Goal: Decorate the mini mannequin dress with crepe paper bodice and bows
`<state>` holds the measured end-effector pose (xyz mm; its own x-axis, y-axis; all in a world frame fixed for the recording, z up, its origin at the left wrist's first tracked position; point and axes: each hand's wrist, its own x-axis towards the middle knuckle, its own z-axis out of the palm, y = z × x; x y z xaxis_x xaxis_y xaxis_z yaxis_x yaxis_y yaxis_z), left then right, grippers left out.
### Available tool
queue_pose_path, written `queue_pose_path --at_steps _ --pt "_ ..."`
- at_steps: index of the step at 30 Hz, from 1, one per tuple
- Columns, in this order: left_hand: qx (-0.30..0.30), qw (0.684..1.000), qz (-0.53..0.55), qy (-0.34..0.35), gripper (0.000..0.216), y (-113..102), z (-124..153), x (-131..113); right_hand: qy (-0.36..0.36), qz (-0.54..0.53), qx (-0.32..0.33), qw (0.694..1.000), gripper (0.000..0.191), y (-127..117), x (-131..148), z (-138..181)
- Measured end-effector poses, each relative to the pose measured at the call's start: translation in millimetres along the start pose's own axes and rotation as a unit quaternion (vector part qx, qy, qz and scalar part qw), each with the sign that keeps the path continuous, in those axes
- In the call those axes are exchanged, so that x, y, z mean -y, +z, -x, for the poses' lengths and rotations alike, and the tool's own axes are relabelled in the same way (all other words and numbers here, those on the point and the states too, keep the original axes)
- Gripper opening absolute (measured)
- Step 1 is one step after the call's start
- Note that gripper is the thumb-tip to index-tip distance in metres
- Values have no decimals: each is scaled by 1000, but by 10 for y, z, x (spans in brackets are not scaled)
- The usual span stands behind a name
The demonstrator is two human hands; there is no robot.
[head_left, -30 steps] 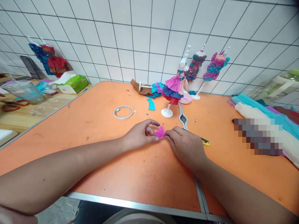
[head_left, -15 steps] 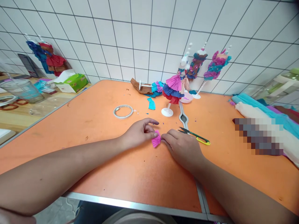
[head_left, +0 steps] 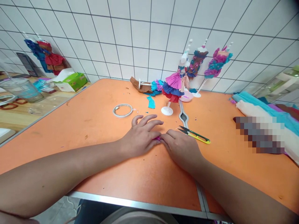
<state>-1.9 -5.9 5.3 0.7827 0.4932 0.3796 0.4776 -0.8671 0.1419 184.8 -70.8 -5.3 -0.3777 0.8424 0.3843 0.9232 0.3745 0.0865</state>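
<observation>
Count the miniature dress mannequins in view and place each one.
6: blue mannequin and red-brown mannequin, far left; lying mannequin, back of the orange table; ruffled-skirt mannequin, brown-topped mannequin and magenta-teal mannequin, further right. Others may be hidden.

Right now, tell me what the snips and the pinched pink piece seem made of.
Snips: probably metal blades, dark, tapering; yellow handle likely smooth plastic, by its even, bright colour. Pink piece: perhaps matte paper, by its lack of shine; only a sliver shows.
</observation>
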Motion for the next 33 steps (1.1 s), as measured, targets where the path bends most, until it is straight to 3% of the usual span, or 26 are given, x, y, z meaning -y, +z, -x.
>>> queue_pose_path --at_steps 7,11,18,25,33 --pt "-6 1000 -13 10 25 -30 -16 14 27 -44 8 999 22 -52 -40 -17" --pt "8 998 49 -33 20 -55 -16 72 -8 -95 -12 995 25 -110 -126 -12" --pt "54 983 152 -90 12 -31 -42 83 -112 -6 -11 994 25 -90 -98 -5" --pt "73 978 172 -98 12 -54 -53 54 -131 15 33 991 19 -115 -70 -26" --pt "77 996 50 2 22 -110 6 -6 -122 19 22 992 17 -97 -1 0"
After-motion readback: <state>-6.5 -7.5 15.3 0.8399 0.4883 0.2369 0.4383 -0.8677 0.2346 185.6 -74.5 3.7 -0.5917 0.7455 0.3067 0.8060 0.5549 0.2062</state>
